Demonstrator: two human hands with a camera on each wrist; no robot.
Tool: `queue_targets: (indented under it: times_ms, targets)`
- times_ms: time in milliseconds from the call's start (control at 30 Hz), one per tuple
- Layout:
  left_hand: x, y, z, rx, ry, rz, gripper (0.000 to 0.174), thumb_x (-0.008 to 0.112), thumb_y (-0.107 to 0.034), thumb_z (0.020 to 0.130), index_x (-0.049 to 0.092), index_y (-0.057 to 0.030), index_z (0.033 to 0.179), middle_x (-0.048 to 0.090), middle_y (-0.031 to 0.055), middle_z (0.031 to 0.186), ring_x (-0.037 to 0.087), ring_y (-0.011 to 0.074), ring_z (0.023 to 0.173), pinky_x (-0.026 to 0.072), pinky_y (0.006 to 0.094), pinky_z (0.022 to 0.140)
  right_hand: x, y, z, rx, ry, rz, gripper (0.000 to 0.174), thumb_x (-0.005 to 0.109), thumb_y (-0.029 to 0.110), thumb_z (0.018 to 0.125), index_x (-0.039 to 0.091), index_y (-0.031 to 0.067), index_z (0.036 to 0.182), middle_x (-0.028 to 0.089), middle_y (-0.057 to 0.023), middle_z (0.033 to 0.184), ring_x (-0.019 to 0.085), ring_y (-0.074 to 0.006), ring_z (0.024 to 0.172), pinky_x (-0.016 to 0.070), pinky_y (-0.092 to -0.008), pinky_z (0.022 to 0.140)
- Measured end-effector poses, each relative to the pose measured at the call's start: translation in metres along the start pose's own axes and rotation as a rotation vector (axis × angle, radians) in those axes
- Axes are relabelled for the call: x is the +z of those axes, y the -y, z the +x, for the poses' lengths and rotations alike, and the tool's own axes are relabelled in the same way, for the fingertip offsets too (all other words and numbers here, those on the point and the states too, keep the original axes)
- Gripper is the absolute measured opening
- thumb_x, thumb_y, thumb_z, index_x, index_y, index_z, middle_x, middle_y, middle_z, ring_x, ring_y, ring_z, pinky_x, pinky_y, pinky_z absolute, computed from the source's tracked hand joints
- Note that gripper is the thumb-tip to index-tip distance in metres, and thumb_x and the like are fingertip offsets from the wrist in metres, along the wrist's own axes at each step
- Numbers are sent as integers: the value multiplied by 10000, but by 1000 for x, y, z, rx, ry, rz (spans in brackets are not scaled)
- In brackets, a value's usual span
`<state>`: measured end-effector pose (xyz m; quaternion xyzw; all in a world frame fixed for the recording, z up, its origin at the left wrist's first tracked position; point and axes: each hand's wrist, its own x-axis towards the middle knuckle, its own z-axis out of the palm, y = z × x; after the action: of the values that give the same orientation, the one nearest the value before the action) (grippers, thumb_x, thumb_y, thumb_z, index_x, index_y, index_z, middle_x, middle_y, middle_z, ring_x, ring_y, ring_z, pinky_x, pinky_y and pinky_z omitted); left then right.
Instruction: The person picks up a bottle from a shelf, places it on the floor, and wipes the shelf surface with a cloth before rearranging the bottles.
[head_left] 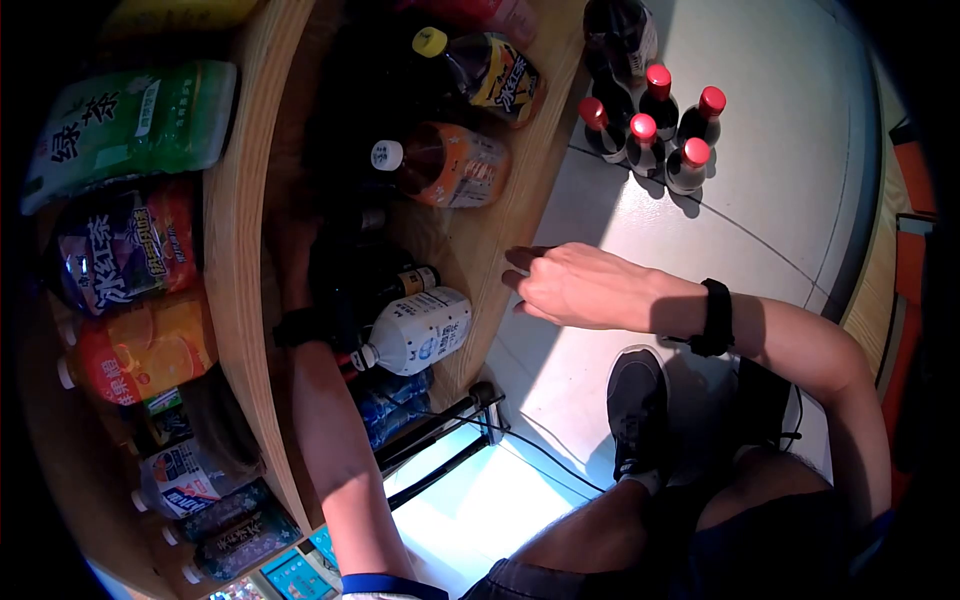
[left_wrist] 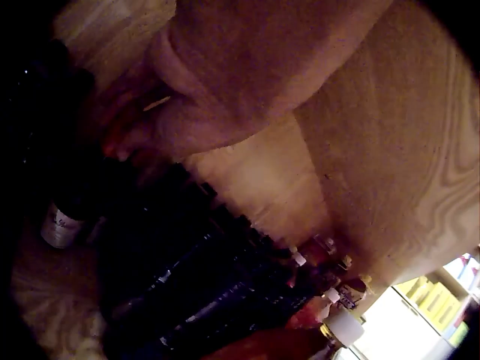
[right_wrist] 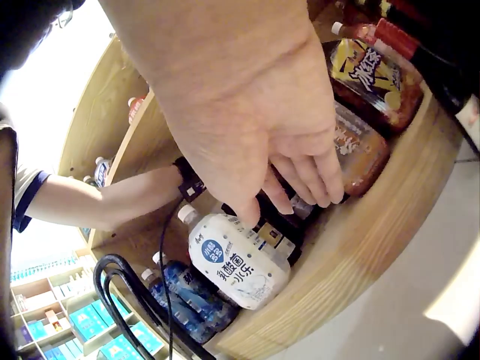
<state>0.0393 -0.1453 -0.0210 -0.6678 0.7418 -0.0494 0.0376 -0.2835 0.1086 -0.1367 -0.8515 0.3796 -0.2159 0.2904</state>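
Deep in the lower shelf my left hand (left_wrist: pixel 157 112) has its fingers curled at the red top of a dark wine bottle (left_wrist: pixel 61 226), whose pale label shows below. Shadow hides most of that grip. Outside the shelf's front edge, my right hand (head_left: pixel 575 285) has loosely straight fingers and holds nothing. In the right wrist view, its fingertips overlap the bottles near a white lactic drink bottle (right_wrist: pixel 238 261). Several wine bottles with red tops (head_left: pixel 643 128) stand grouped on the floor tiles.
Orange drink bottles (head_left: pixel 465 165) and iced tea (head_left: pixel 508 85) line the shelf (head_left: pixel 510 270). Blue bottles (right_wrist: pixel 191 296) lie beside the white one. An upper shelf board (head_left: pixel 245 200) runs above my left arm, and black cables (right_wrist: pixel 112 292) hang at the shelf's end.
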Motion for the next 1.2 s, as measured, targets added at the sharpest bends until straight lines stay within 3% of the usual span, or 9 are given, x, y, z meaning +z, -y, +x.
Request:
queue_targets:
  times_ms: [100,167,333,400,500,600,900,967,1200]
  targets:
    - [-5,-7,-1,-22,61,-11,318,805,-330,781,795,-17,837,767,159,819,729,278,752,557,405,722,2,-1,0,2,18,7,271,677,197,952,655,-73,946,662,-224,927,726,-366,738,605,-436,675]
    - [-6,-13,-3,-62,60,-40,252,769,-207,778,750,26,873,731,177,805,696,249,743,517,406,664,1,-1,-1,2,14,8,274,676,201,955,654,-72,940,663,-222,923,725,-368,737,605,-437,676]
    - [-9,-13,1,-1,82,58,263,764,-215,789,755,12,921,738,168,832,698,277,750,533,430,683,1,-1,-3,2,-1,16,291,673,219,968,656,-68,922,667,-217,920,723,-371,737,603,-442,682]
    - [-13,-17,-3,4,97,60,271,762,-218,793,756,6,945,742,169,853,702,293,764,539,439,693,3,-2,-4,-35,-88,36,217,683,147,923,659,-59,861,681,-220,742,733,-385,705,598,-445,621]
    - [-20,-28,-9,-82,87,-55,258,757,-225,804,765,-1,932,749,184,872,709,316,784,543,456,703,2,-1,-5,-29,-81,39,223,689,153,925,662,-60,865,679,-223,737,735,-382,709,598,-443,622]
    - [-27,-36,-10,-94,102,99,303,847,-286,742,780,6,785,771,167,830,730,249,735,557,374,719,0,-1,-6,-37,-68,60,214,689,145,923,664,-59,866,676,-220,729,736,-381,713,597,-439,624]
    - [-36,-47,-34,-54,78,36,289,837,-239,732,765,31,806,762,189,827,734,274,745,559,403,723,1,-1,-9,-27,-81,71,263,698,194,944,675,-63,890,688,-228,752,736,-398,754,598,-462,668]
    - [-40,-52,-43,-4,56,-90,286,836,-213,738,772,39,857,764,200,845,739,298,775,562,419,741,1,-1,-10,-16,-61,70,269,698,201,946,673,-62,895,689,-229,756,736,-401,760,598,-466,672]
    - [-48,-69,-66,-44,51,-38,246,816,-170,787,801,15,949,774,211,929,750,309,842,570,407,804,-1,-1,-13,15,-6,72,301,697,234,959,668,-61,903,689,-231,766,734,-406,769,592,-475,679]
